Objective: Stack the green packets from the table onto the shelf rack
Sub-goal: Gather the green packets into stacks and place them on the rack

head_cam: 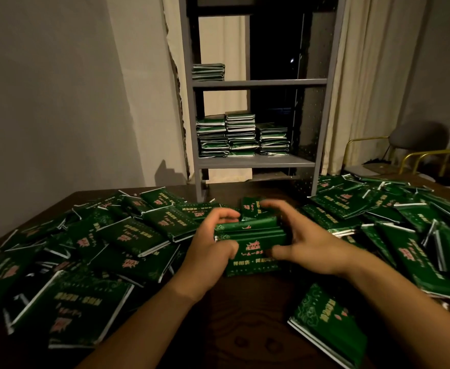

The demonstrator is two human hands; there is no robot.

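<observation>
At the centre of the view, both hands close on a small bundle of green packets (250,235) gathered just above the dark desk (245,328). The left hand (213,243) cups the bundle's 9 o'clock side, fingers curled over its far edge and thumb pressed on the near face; the right hand (306,243) mirrors it at 3 o'clock, fingers grasping the top and thumb on the front. Squeezing from both sides probably squares the slippery packets into one block so they can be carried without sliding apart. Loose packets (128,235) lie in an overlapping heap from 7 to 10 o'clock, and another spread (404,222) fills 2 to 4 o'clock, so most of the work remains. At 12 o'clock stands the grey shelf rack (255,162); its lower shelf already carries three neat columns (241,135), and a short stack (208,72) sits on the shelf above, at its left end. The bundle would likely go beside these, laid flat to keep the columns stable.
</observation>
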